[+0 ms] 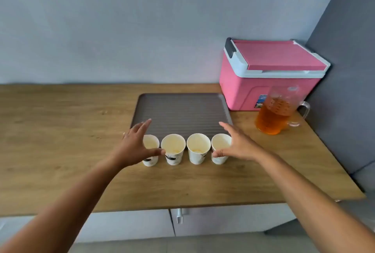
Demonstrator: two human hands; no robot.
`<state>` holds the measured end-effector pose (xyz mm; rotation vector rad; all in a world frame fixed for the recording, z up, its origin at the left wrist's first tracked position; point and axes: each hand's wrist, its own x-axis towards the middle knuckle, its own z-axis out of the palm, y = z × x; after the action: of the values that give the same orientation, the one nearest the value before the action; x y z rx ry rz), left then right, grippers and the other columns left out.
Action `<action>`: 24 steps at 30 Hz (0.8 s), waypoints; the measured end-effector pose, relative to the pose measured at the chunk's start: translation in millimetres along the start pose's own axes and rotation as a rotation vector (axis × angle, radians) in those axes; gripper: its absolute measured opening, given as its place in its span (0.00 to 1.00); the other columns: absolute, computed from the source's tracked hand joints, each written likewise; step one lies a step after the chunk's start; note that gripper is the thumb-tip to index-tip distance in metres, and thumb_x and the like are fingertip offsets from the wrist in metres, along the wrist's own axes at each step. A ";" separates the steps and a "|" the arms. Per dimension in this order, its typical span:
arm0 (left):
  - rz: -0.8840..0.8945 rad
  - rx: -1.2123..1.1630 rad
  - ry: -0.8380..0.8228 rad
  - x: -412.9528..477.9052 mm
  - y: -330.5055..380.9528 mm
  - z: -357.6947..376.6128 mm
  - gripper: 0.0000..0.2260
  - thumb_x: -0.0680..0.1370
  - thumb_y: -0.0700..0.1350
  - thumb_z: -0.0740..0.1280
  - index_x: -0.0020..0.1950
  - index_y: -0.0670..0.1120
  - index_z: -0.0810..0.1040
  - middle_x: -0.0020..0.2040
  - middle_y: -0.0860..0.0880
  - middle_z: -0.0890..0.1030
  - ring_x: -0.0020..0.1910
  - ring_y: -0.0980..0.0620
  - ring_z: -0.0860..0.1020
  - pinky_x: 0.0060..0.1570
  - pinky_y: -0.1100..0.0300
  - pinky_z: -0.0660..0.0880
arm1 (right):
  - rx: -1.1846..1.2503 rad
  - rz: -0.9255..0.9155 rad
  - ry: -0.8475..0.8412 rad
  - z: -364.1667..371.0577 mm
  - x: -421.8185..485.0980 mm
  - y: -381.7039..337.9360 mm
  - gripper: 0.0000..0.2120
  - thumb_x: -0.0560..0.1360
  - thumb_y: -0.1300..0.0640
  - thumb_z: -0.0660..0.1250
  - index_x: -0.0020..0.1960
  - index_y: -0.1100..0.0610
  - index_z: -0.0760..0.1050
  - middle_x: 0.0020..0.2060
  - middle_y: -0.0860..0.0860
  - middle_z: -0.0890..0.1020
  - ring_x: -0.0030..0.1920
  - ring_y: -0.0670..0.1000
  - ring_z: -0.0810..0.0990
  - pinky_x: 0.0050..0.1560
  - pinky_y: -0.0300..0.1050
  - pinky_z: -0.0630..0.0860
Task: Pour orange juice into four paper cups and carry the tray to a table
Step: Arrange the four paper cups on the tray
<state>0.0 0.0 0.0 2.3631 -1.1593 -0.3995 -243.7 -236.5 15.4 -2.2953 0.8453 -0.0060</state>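
Paper cups (173, 147), four upright, mouths up, in one row running left-right on the bench (60, 131), bases just short of the tray (182, 110) near edge, not on it. Left hand (135, 144) is at the leftmost cup, right hand (237, 145) at the rightmost, row between them. Each grip wide open, fingers spread, thumbs at cup walls, contact unclear, holding nothing. Jug (272, 118) of juice stands well right, nearer the right hand, handle pointing right

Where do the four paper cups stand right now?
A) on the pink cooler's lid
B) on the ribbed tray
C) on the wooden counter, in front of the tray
C: the paper cups stand in a row with their bases on the wooden counter, nearer than the tray.
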 end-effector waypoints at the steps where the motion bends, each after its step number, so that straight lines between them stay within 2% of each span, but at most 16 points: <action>1: -0.024 -0.033 -0.015 -1.8 -5.2 4.6 0.57 0.56 0.73 0.72 0.79 0.56 0.51 0.78 0.46 0.58 0.76 0.44 0.57 0.74 0.42 0.56 | 0.029 0.016 0.009 4.1 -0.7 3.5 0.62 0.51 0.34 0.79 0.78 0.43 0.52 0.77 0.49 0.61 0.76 0.51 0.60 0.75 0.55 0.60; 6: -0.141 -0.208 0.021 -6.1 -32.8 36.1 0.57 0.58 0.57 0.82 0.78 0.54 0.51 0.76 0.43 0.60 0.74 0.44 0.61 0.72 0.45 0.62 | 0.153 0.068 0.094 29.5 -5.3 24.6 0.60 0.54 0.44 0.82 0.77 0.42 0.52 0.76 0.48 0.63 0.72 0.50 0.65 0.71 0.50 0.65; 10: -0.139 -0.345 0.144 -7.6 -37.0 48.3 0.46 0.62 0.48 0.81 0.74 0.53 0.59 0.69 0.47 0.69 0.66 0.47 0.69 0.65 0.52 0.68 | 0.263 0.100 0.198 47.2 -9.0 30.6 0.51 0.60 0.49 0.81 0.75 0.41 0.57 0.69 0.48 0.70 0.61 0.49 0.75 0.66 0.50 0.71; 12: -0.128 -0.372 0.180 -9.7 -35.3 49.2 0.40 0.64 0.46 0.80 0.71 0.54 0.62 0.63 0.50 0.72 0.60 0.48 0.72 0.58 0.55 0.69 | 0.275 0.105 0.247 52.8 -10.7 31.0 0.47 0.62 0.49 0.80 0.74 0.41 0.58 0.66 0.48 0.73 0.62 0.51 0.74 0.63 0.49 0.71; 14: -0.108 -0.392 0.176 -10.0 -36.2 47.6 0.37 0.65 0.46 0.80 0.68 0.54 0.64 0.59 0.52 0.72 0.58 0.50 0.73 0.56 0.55 0.70 | 0.279 0.109 0.272 55.4 -11.1 30.6 0.44 0.64 0.50 0.79 0.74 0.43 0.59 0.65 0.49 0.74 0.63 0.51 0.73 0.62 0.47 0.71; 18: -0.066 -0.457 0.148 -7.5 -42.2 39.9 0.37 0.65 0.43 0.80 0.68 0.54 0.64 0.62 0.51 0.72 0.58 0.51 0.72 0.59 0.55 0.71 | 0.267 0.123 0.315 53.7 -12.3 26.2 0.43 0.66 0.51 0.78 0.74 0.44 0.59 0.62 0.48 0.74 0.61 0.51 0.74 0.60 0.47 0.71; 21: -0.040 -0.493 0.143 -0.8 -41.9 26.7 0.37 0.66 0.42 0.79 0.68 0.54 0.64 0.61 0.52 0.71 0.56 0.52 0.73 0.54 0.59 0.69 | 0.285 0.145 0.382 44.2 -10.2 19.2 0.43 0.66 0.52 0.78 0.74 0.45 0.59 0.59 0.47 0.74 0.58 0.50 0.74 0.56 0.45 0.70; 24: -0.030 -0.504 0.144 13.9 -41.2 13.4 0.35 0.65 0.43 0.79 0.66 0.55 0.64 0.58 0.52 0.74 0.54 0.52 0.74 0.51 0.58 0.70 | 0.308 0.148 0.458 32.0 3.5 9.3 0.41 0.65 0.53 0.79 0.72 0.47 0.62 0.58 0.47 0.75 0.57 0.50 0.74 0.55 0.45 0.71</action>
<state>29.5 6.9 -34.0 1.9345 -0.8389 -0.4604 -239.1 -224.5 -15.6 -1.9606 1.1518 -0.5744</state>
